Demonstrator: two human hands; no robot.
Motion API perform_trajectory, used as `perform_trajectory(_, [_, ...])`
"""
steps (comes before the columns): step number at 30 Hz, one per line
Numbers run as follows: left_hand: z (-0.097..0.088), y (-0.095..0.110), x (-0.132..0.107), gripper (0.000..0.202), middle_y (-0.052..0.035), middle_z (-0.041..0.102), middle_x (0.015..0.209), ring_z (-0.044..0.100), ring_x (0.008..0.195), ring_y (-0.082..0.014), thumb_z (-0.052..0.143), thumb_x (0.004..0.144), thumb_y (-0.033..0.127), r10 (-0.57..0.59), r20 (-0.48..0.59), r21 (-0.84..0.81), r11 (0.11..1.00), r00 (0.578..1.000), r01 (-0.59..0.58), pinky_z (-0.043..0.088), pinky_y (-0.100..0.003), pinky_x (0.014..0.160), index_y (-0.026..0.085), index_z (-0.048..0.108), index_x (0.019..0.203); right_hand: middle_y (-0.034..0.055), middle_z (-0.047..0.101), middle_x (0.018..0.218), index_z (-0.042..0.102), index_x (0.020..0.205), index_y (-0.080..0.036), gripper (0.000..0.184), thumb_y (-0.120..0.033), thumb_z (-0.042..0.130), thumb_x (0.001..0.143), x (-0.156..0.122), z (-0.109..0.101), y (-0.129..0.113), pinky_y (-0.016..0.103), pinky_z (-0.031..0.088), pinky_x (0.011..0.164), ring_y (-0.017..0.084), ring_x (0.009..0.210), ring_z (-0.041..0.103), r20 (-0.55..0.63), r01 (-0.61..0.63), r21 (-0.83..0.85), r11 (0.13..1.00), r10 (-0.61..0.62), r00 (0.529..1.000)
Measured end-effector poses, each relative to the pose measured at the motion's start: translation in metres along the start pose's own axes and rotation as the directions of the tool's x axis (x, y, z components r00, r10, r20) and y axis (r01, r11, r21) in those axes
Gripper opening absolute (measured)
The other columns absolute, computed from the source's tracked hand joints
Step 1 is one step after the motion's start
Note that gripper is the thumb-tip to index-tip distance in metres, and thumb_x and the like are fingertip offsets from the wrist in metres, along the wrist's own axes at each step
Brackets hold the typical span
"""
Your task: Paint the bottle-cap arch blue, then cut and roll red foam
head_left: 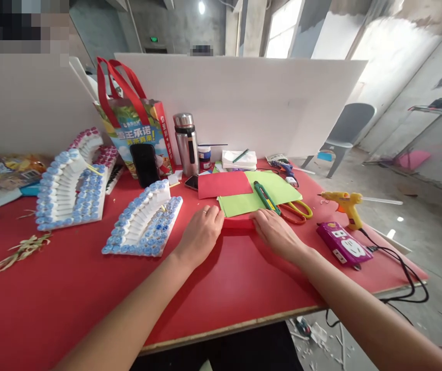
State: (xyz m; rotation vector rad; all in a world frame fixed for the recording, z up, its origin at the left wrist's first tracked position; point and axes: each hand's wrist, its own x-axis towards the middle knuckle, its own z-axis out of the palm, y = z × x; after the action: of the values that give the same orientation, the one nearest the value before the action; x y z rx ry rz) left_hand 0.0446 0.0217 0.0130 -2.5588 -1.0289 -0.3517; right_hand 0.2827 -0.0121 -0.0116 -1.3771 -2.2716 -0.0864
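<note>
Both my hands rest on a small red paper piece (238, 223) lying on the red table (89, 288). My left hand (201, 232) has its fingers curled down at the piece's left end, a ring on one finger. My right hand (275, 232) presses on its right end with fingers bent. Just beyond lie a green paper sheet (244, 202) and a red paper sheet (224, 184). A green utility knife (266, 196) lies on the green sheet, with yellow-handled scissors (297, 210) beside it.
A yellow glue gun (344, 205) and purple power strip (343, 243) with black cable sit at the right. Blue-and-white bottle-cap models (146, 220) (70, 188) stand at the left. A shopping bag (136, 126), phone (144, 165), steel flask (186, 144) and white partition board (244, 98) lie behind.
</note>
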Motion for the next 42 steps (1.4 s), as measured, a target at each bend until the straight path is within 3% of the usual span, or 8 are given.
perform_trajectory(5, [-0.007,-0.011,0.019,0.027,-0.0096,0.057,0.088,0.053,0.082,-0.0248,0.033,0.101,0.013,0.036,-0.027,-0.001,0.999,0.999,-0.036,0.040,-0.038,0.072,0.016,0.056,0.087,0.0058,0.058,0.081,0.055,0.091,-0.018,0.026,-0.026,0.036,0.106,0.030,0.001,-0.006,0.031,0.030,0.063,0.019,0.072,0.050,-0.039,0.059,-0.156,0.986,-0.066,0.997])
perform_trajectory(11, [-0.004,-0.021,0.008,0.032,-0.0037,0.058,0.075,0.053,0.067,-0.0209,0.032,0.105,0.026,0.000,0.100,-0.171,0.985,0.995,0.017,0.035,-0.036,0.064,0.019,0.051,0.080,0.0040,0.057,0.077,0.054,0.082,-0.018,0.034,-0.031,0.037,0.107,0.038,0.008,-0.009,0.031,0.021,0.057,0.016,0.067,0.044,-0.040,0.210,-0.233,0.950,-0.225,0.974])
perform_trajectory(17, [-0.008,-0.019,0.011,0.025,-0.0092,0.060,0.092,0.056,0.084,-0.0247,0.033,0.102,0.017,0.022,0.004,-0.063,0.998,1.000,-0.022,0.039,-0.037,0.073,0.017,0.055,0.092,0.0037,0.056,0.074,0.055,0.082,-0.017,0.034,-0.033,0.037,0.107,0.053,0.001,-0.016,0.031,0.016,0.055,0.015,0.064,0.043,-0.037,0.146,-0.217,0.965,-0.157,0.987])
perform_trajectory(21, [-0.012,-0.025,0.011,0.028,-0.0096,0.062,0.088,0.057,0.085,-0.0260,0.032,0.102,0.017,-0.048,0.032,-0.075,0.996,0.998,0.050,0.037,-0.037,0.071,0.018,0.055,0.087,0.0040,0.056,0.073,0.055,0.082,-0.016,0.035,-0.031,0.036,0.106,0.074,-0.006,-0.026,0.031,0.017,0.056,0.014,0.060,0.039,0.081,0.177,-0.164,0.970,-0.166,0.983])
perform_trajectory(27, [-0.024,-0.042,0.000,0.036,-0.0016,0.062,0.071,0.056,0.062,-0.0195,0.033,0.105,0.039,-0.106,0.325,-0.347,0.911,0.940,0.223,0.027,-0.032,0.055,0.022,0.051,0.078,0.0042,0.056,0.081,0.055,0.084,-0.017,0.034,-0.033,0.035,0.106,0.073,-0.002,-0.036,0.029,0.021,0.058,0.014,0.062,0.040,0.128,0.245,0.020,0.969,-0.246,0.961])
perform_trajectory(34, [-0.009,-0.029,0.003,0.030,-0.0082,0.063,0.090,0.057,0.082,-0.0228,0.033,0.102,0.019,-0.025,0.139,-0.195,0.979,0.990,0.052,0.039,-0.034,0.069,0.018,0.056,0.084,-0.0002,0.049,0.068,0.048,0.075,-0.020,0.032,-0.033,0.040,0.103,0.063,0.003,-0.023,0.028,0.023,0.058,0.013,0.059,0.038,0.182,0.076,0.189,0.979,-0.111,0.977])
perform_trajectory(37, [-0.006,-0.024,0.005,0.035,-0.0093,0.064,0.088,0.058,0.082,-0.0236,0.031,0.104,0.024,0.034,0.111,-0.172,0.985,0.993,-0.014,0.040,-0.036,0.074,0.017,0.058,0.084,-0.0025,0.044,0.061,0.043,0.069,-0.021,0.038,-0.039,0.041,0.102,0.062,0.003,-0.016,0.027,0.025,0.058,0.012,0.057,0.037,0.279,-0.008,0.315,0.949,-0.085,0.956])
perform_trajectory(42, [-0.006,-0.025,0.001,0.045,-0.0050,0.062,0.070,0.056,0.063,-0.0195,0.029,0.104,0.040,-0.086,0.278,-0.381,0.905,0.957,0.192,0.032,-0.032,0.059,0.020,0.054,0.072,0.0010,0.055,0.070,0.054,0.078,-0.019,0.036,-0.042,0.041,0.103,0.056,0.003,-0.018,0.027,0.028,0.058,0.013,0.061,0.045,0.259,0.043,0.317,0.947,-0.130,0.957])
